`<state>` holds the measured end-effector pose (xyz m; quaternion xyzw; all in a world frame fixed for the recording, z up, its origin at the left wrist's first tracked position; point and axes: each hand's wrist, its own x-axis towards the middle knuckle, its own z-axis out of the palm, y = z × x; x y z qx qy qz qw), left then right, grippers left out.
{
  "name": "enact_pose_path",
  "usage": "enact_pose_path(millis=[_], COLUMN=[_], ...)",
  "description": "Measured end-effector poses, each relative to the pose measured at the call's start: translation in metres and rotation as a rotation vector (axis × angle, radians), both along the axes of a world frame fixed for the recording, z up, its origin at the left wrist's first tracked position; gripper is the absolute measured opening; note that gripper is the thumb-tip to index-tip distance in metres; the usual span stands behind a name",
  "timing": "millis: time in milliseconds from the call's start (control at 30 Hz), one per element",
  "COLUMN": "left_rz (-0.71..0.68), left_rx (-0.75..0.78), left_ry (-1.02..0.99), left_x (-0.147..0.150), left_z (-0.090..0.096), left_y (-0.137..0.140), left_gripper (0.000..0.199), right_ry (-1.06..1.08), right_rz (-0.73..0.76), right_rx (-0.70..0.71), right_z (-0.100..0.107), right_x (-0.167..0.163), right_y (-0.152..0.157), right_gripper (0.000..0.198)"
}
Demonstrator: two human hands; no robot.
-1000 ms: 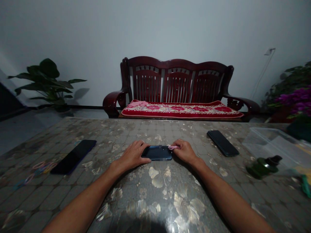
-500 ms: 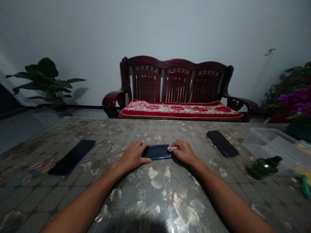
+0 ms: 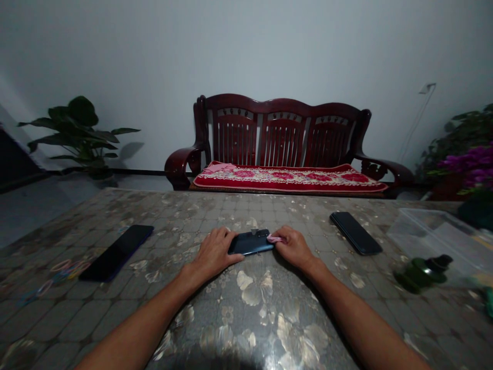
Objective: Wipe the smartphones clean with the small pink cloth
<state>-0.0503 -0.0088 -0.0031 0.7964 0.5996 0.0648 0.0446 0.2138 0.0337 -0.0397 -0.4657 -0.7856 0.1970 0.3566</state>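
A dark blue smartphone (image 3: 250, 243) lies crosswise on the patterned tablecloth (image 3: 246, 285), its camera end to the right. My left hand (image 3: 216, 250) grips the phone's left end, thumb along the near edge and fingers at the far side. In my right hand (image 3: 295, 247) a small pink cloth (image 3: 275, 239) is pinched between thumb and fingers. The cloth touches the phone's right end beside the cameras. Most of the cloth is hidden by my fingers.
Left lies another black phone (image 3: 117, 253) beside several coloured hair ties (image 3: 63, 271). On the right are a dark phone (image 3: 355, 233), a green bottle (image 3: 421, 272) and a clear plastic box (image 3: 427, 234). A wooden bench (image 3: 283, 110) stands beyond the table.
The phone has tilted slightly, its right end now a little farther away than its left. Both hands keep their holds, and the whole view has shifted slightly.
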Motion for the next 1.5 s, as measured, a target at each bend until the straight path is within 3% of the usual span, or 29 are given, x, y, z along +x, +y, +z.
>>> enact_pose_path(millis=[167,333,433,633,800,900,1033,1200,1300,1500], left_rz=[0.045,0.079,0.089,-0.049,-0.16,-0.197,-0.195,-0.174,-0.169,-0.155], left_rx=[0.014,0.011,0.002,-0.12,-0.244,-0.264,-0.255,-0.204,-0.188,-0.162], left_ry=[0.01,0.01,0.013,-0.056,-0.126,-0.148,-0.133,-0.077,-0.06,-0.061], left_x=[0.006,0.011,0.012,-0.005,-0.016,-0.013,-0.006,0.0,0.001,0.0], left_z=[-0.002,-0.001,0.0,0.0,0.01,0.013,0.011,0.006,0.003,-0.003], left_y=[-0.002,-0.005,-0.007,0.001,0.007,0.005,0.001,0.0,0.001,0.002], left_gripper=[0.054,0.053,0.054,0.077,0.083,0.084,0.087,0.086,0.084,0.087], right_ry=[-0.079,-0.102,-0.081,-0.101,-0.133,-0.132,-0.104,-0.12,-0.195,-0.169], right_rz=[-0.051,0.057,0.046,-0.063,-0.059,0.024,0.172,-0.029,-0.073,0.093], right_rx=[0.047,0.047,0.055,0.084,0.084,0.103,0.106,0.096,0.058,0.052], right_z=[-0.005,-0.002,0.0,-0.004,-0.007,-0.003,0.004,0.003,0.002,0.007], right_x=[-0.001,-0.008,-0.008,0.001,-0.005,-0.013,-0.019,-0.015,-0.014,-0.025], right_y=[0.002,-0.004,-0.002,0.006,0.003,-0.003,-0.008,0.006,0.01,-0.006], right_gripper=[0.031,0.028,0.027,0.029,0.027,0.028,0.027,0.03,0.031,0.028])
